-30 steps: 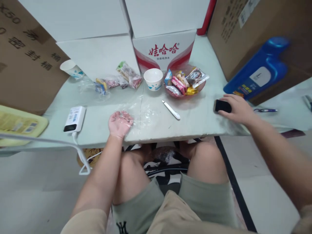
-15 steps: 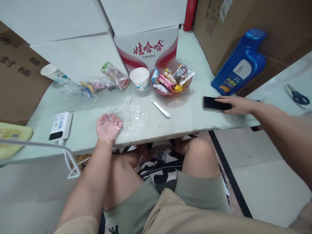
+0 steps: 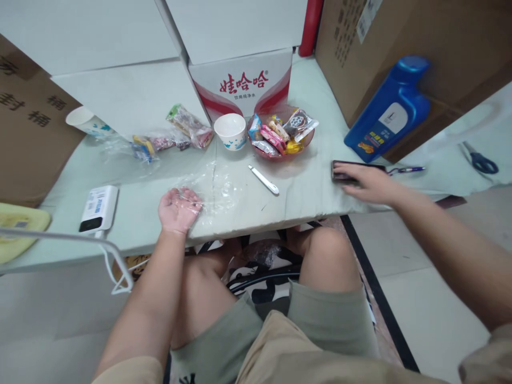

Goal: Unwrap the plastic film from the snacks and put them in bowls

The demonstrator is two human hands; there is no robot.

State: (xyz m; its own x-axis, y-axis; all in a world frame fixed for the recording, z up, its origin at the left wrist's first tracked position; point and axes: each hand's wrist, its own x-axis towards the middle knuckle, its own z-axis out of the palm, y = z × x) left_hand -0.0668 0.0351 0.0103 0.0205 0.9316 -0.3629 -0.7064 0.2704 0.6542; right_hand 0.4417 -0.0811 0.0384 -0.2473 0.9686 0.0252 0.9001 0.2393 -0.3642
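Palm up near the table's front edge lies my left hand (image 3: 180, 210), its fingers loosely curled and somewhat apart. Clear plastic wrap (image 3: 218, 194) covers part of its fingers and spreads to the right. My right hand (image 3: 366, 182) is over a dark phone (image 3: 338, 165), palm down with fingers stretched out across it; the hand hides much of the phone. A blue pen (image 3: 412, 169) lies just right of the phone. Between my hands is a white utility knife (image 3: 263, 180). Behind it stand a paper cup (image 3: 231, 132) and a reddish bowl (image 3: 276, 152) of wrapped snacks.
A blue bottle (image 3: 386, 114) stands before a cardboard box (image 3: 360, 69) at right, with scissors (image 3: 480, 159) beyond. At left are a white power bank (image 3: 100, 205) with a cable, a tipped paper cup (image 3: 88, 121) and bagged snacks (image 3: 190, 125). White boxes (image 3: 244, 90) line the back.
My right hand has slid left over the phone, covering more of it and uncovering the pen. My left hand stays in place by the plastic wrap.
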